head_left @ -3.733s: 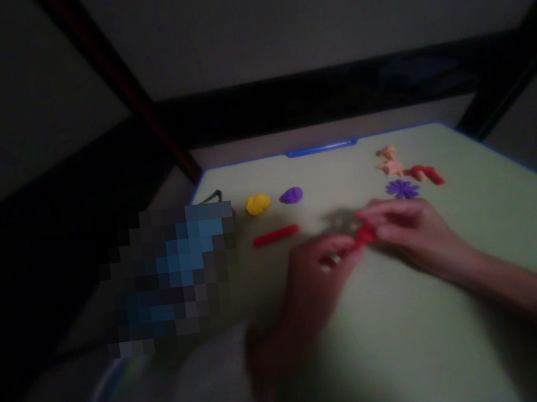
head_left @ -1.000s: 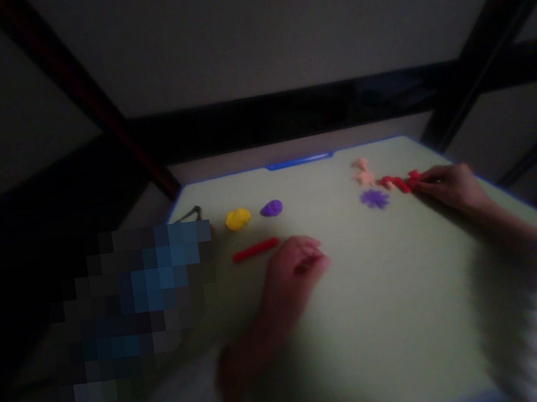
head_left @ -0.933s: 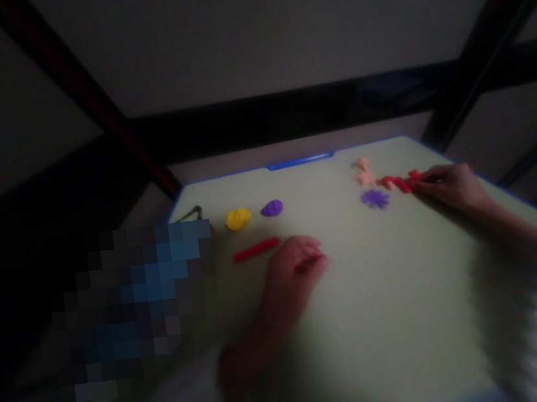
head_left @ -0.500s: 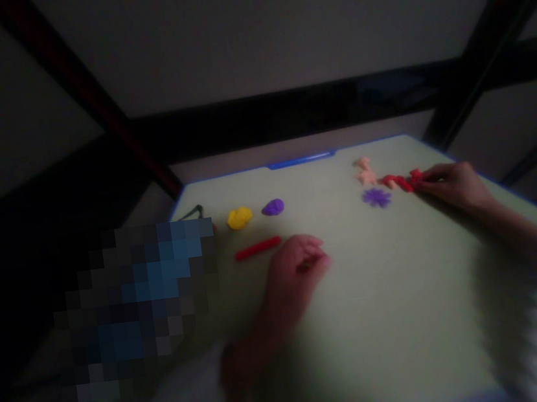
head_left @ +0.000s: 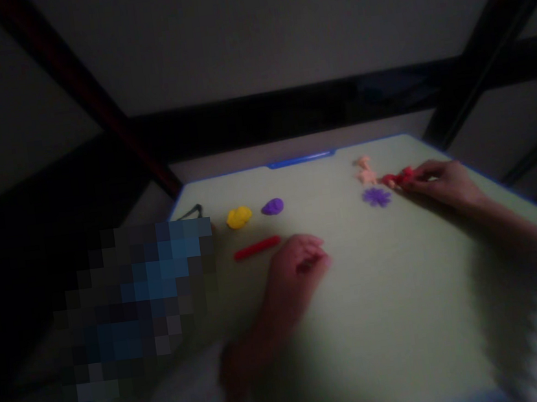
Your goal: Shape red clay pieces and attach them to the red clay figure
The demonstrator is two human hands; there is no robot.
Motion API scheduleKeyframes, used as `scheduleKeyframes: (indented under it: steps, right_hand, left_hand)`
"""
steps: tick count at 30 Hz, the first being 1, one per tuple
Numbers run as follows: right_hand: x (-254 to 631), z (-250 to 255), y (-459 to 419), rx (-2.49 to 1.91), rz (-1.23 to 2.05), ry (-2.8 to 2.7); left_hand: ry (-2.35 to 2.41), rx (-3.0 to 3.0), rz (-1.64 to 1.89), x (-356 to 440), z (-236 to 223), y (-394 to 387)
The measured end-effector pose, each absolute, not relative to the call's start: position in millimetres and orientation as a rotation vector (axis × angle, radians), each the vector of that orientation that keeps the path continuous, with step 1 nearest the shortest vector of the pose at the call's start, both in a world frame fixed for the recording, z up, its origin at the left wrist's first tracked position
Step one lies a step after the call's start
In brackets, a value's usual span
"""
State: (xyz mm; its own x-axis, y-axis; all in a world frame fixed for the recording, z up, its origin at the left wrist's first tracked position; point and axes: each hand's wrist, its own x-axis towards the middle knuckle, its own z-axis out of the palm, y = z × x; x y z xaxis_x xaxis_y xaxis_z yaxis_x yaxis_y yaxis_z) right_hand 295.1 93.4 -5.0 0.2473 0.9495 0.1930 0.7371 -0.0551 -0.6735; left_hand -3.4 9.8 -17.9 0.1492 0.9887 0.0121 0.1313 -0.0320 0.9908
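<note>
The scene is dim. My right hand [head_left: 440,183] reaches to the far right of the pale green board [head_left: 389,303] and pinches a red clay piece [head_left: 397,178]. That piece lies beside a purple clay flower [head_left: 376,197] and a peach clay figure [head_left: 364,170]. My left hand [head_left: 297,272] rests curled on the board near its middle, with a small bit of red clay [head_left: 308,264] in its fingers. A red clay roll [head_left: 257,248] lies just left of that hand.
A yellow clay lump [head_left: 239,217] and a purple clay lump [head_left: 273,206] sit at the board's far left. A dark thin object [head_left: 190,212] lies at the left corner. A blue handle [head_left: 300,158] edges the far side. Dark bars cross behind.
Earlier both hands worked red clay together at the board's middle. My right hand then reached to the far right; since half a second ago it has drawn the red piece closer to the flower.
</note>
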Motion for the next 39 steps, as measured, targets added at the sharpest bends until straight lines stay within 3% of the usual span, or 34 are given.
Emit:
scheduleKeyframes:
  steps: [39]
  right_hand:
    - [294.7, -1.8, 94.6, -1.926, 0.303, -1.644]
  left_hand:
    - [1.172, 1.401, 1.075, -3.4, -17.7, 8.7]
